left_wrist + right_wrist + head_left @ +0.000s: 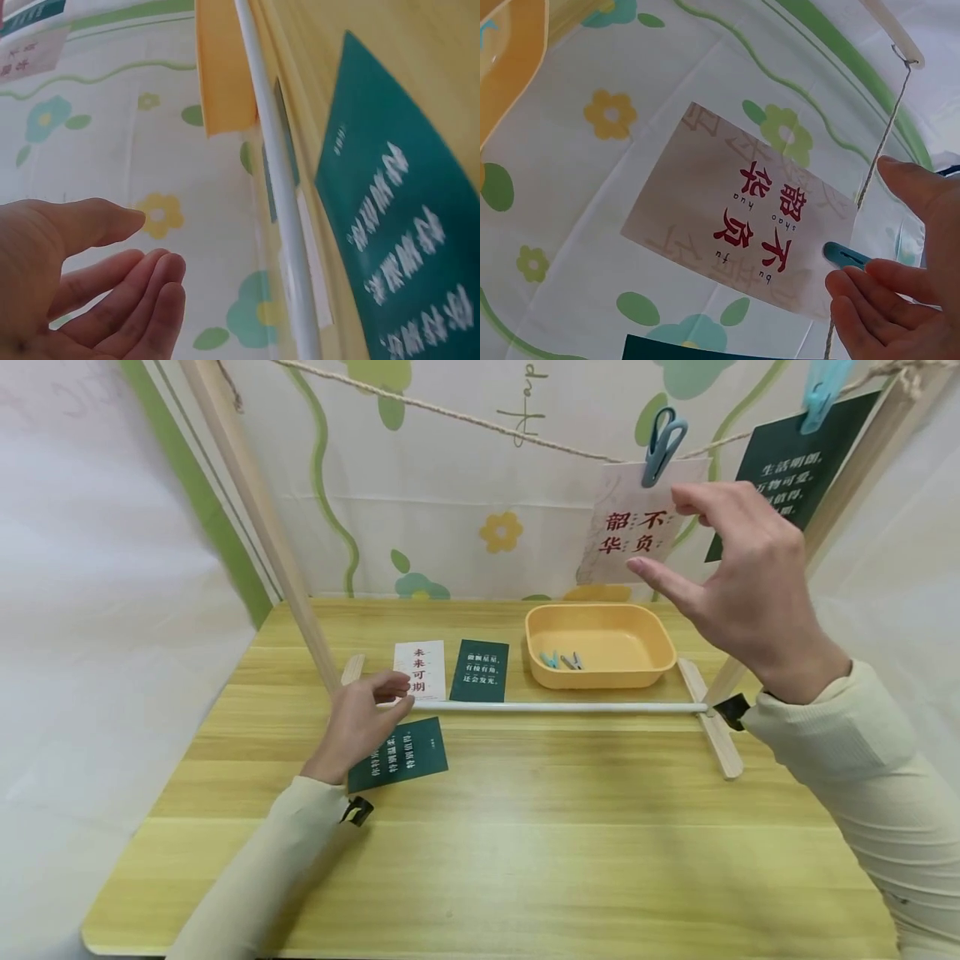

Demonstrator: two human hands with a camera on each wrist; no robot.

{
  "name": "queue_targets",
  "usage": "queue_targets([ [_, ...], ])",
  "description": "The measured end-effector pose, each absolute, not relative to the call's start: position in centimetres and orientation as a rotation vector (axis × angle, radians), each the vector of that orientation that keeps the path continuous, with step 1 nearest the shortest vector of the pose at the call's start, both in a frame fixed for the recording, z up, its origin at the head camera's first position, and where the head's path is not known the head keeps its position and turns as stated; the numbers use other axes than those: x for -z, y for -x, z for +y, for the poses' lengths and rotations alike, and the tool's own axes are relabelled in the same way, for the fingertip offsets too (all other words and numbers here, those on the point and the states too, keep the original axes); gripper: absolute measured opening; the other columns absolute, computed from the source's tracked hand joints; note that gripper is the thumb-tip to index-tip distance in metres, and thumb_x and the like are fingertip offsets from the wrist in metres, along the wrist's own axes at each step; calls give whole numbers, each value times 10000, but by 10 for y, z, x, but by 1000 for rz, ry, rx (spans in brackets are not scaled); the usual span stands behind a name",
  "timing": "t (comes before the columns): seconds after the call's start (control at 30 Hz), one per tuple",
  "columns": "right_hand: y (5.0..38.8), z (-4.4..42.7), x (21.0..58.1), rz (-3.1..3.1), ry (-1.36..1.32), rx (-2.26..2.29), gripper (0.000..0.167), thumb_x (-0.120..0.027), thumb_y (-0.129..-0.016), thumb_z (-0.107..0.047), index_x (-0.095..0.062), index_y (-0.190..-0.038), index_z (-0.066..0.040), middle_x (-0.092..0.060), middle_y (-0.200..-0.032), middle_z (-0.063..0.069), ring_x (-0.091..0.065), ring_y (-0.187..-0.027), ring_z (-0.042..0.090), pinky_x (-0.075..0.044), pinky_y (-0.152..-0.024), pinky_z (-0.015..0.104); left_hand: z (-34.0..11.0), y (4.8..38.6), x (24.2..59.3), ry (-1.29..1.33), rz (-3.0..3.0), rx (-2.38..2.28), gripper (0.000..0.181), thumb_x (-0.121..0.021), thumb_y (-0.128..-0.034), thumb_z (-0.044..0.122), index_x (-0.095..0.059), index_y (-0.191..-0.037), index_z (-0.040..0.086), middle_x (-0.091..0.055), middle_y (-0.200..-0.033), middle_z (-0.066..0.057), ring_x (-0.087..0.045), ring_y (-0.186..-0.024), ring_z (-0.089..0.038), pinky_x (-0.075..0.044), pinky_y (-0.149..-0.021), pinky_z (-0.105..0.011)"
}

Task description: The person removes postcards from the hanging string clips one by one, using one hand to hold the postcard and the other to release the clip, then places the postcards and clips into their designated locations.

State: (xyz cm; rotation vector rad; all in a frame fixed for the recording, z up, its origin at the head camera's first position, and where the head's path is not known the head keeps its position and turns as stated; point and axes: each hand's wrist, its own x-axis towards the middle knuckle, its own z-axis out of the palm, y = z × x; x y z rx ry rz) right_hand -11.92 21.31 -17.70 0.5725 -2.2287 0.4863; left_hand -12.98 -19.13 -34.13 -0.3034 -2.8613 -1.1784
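Observation:
A pinkish-white card (628, 531) with red characters hangs from the twine, clipped by a blue clothespin (663, 447). Beside it is my right hand (757, 577), its thumb and fingers spread apart with nothing between them. In the right wrist view, the fingertips overlap the clothespin (844, 256); whether they touch it I cannot tell. Above a dark green card (420, 752) on the table hovers my left hand (356, 727), thumb apart from its bent fingers and holding nothing. In the left wrist view that green card (397, 217) lies apart from the left hand (90, 277).
A second green card (795, 468) hangs at the right under a light-blue clothespin (821, 397). Behind the white rod (555, 707) lie a white card (419, 668) and a green card (480, 672). Clothespins (562, 661) sit in the yellow basin (600, 679). Wooden posts (258, 502) flank the table.

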Motion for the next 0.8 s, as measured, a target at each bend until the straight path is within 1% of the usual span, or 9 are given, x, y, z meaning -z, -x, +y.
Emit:
queue_targets([
  [0.17, 118, 215, 174, -2230, -558, -472, 675, -904, -858, -227, -612, -1405, 37, -666, -1310, 268, -601, -1216, 415, -502, -1041, 475, -177, 137, 337, 387, -2794, 1182, 329, -724, -1000, 145, -696, -1309, 33, -750, -1257, -180, -728, -1168, -334, -582, -1074, -485],
  [0.3, 119, 217, 171, -2212, -570, -454, 676, -905, -853, -222, -612, -1406, 31, -667, -1305, 274, -601, -1211, 423, -504, -1052, 472, -165, 144, 335, 460, -2722, 1228, 296, -706, -997, 98, -704, -1279, 9, -759, -1210, -189, -740, -1116, -322, -594, -1051, -474],
  [0.5, 124, 217, 165, -2202, -585, -442, 642, -888, -869, -233, -621, -1383, 44, -671, -1281, 278, -598, -1206, 424, -509, -1056, 488, -146, 156, 333, 531, -2672, 1247, 280, -706, -998, 102, -711, -1261, 6, -768, -1179, -161, -748, -1095, -291, -613, -1014, -448],
  [0.67, 126, 215, 159, -2197, -571, -453, 640, -900, -856, -239, -634, -1369, 36, -678, -1271, 269, -599, -1198, 418, -502, -1076, 478, -131, 166, 328, 600, -2639, 1264, 269, -719, -1001, 112, -715, -1250, 9, -770, -1177, -159, -747, -1102, -276, -608, -1030, -405],
  [0.8, 126, 215, 154, -2208, -576, -442, 629, -887, -875, -247, -626, -1369, 45, -671, -1268, 276, -595, -1192, 423, -494, -1060, 478, -122, 171, 323, 622, -2620, 1301, 277, -717, -1006, 121, -712, -1258, 8, -766, -1178, -164, -743, -1104, -277, -601, -1041, -409],
])
